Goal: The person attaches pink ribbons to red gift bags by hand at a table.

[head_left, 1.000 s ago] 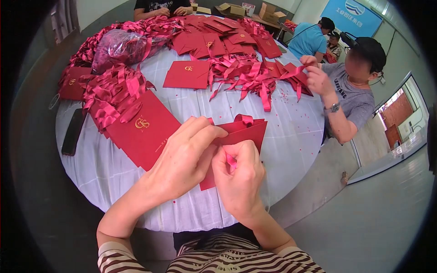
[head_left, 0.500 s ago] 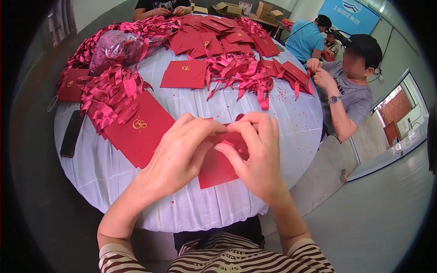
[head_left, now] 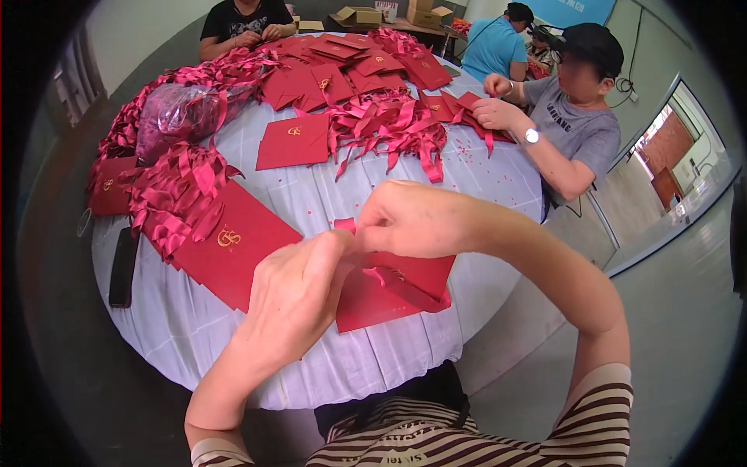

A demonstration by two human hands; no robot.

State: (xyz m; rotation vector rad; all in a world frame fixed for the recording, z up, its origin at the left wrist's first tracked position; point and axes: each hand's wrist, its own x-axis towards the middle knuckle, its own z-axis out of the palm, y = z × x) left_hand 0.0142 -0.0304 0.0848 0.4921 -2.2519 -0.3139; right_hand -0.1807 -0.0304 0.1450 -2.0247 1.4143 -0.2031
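Envelope lies R of L hand, body-side of R hand.

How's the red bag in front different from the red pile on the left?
The red bag has one ribbon strip across its face; the red pile has bunched ribbons at its far-left end.
The pile shows a gold mark clearly; the bag's face is partly covered.
Both are red and lie on the pale tablecloth.
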